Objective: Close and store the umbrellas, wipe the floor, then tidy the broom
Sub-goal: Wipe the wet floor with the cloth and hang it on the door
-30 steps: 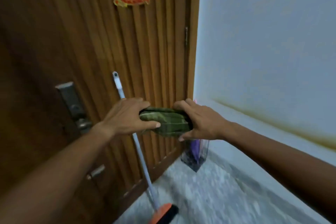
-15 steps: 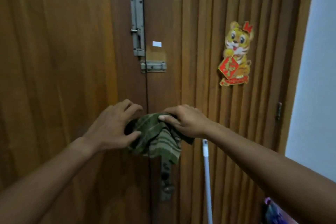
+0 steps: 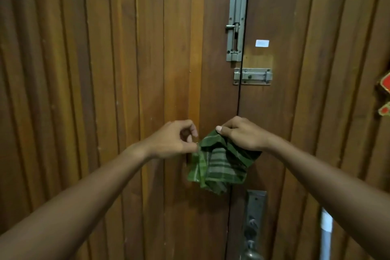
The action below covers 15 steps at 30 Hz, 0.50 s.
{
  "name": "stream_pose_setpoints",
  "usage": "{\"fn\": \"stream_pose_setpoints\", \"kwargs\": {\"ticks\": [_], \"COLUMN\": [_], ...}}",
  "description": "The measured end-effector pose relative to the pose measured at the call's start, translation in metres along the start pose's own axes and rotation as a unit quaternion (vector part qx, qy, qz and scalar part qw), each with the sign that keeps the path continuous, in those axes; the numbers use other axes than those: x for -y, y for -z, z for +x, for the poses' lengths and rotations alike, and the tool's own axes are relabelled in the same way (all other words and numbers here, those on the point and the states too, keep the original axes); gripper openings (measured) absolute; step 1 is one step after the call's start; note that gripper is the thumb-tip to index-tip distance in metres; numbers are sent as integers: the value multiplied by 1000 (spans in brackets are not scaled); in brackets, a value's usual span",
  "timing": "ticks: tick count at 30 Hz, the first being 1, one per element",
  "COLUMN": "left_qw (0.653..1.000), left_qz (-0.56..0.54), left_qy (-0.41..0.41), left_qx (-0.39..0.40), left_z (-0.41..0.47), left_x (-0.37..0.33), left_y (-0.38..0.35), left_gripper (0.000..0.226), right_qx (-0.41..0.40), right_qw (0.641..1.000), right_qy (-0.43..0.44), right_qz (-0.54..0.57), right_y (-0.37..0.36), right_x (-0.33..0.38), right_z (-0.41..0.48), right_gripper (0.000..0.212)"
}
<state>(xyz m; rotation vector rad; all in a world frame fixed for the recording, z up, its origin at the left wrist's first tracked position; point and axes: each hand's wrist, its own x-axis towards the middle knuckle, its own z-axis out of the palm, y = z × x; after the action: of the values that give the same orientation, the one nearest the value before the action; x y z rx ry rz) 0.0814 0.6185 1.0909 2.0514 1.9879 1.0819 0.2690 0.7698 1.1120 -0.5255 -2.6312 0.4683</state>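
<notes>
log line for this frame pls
stage: unfolding cloth | left hand: pinching cloth edge | right hand: gripping top | in front of door | broom handle: lower right

Cloth (image 3: 219, 164) hanging between the hands is dark green with paler green-grey stripes, kinda plaid. Door (image 3: 130, 53) behind them is warm reddish-brown wood, bolts (image 3: 236, 17) above are dull grey metal, little white sticker (image 3: 262, 43) too.

Dim warm light, soft focus, wide-angle bowing at edges.

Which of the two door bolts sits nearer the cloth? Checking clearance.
The horizontal bolt, mounted lower across the door seam; the vertical bolt stands above it, farther from the green cloth.
</notes>
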Motion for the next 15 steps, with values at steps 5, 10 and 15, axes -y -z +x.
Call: {"fn": "stream_pose_setpoints", "kwargs": {"ticks": [5,10,15], "left_qw": [1000,997,977], "left_qz": [-4,-78,-175], "left_qy": [2,16,111], "left_qx": [-5,-12,49], "left_z": [4,3,-2], "left_x": [3,11,6], "left_y": [-26,-17,-9], "left_gripper": [44,17,19], "right_qx": [-39,-59,-21], "right_qw": [997,996,999], "right_qy": [6,41,20], "right_qz": [59,58,34], "right_y": [-3,-3,-13], "right_x": [2,-8,-18], "right_z": [10,8,-2], "right_gripper": [57,55,43]}}
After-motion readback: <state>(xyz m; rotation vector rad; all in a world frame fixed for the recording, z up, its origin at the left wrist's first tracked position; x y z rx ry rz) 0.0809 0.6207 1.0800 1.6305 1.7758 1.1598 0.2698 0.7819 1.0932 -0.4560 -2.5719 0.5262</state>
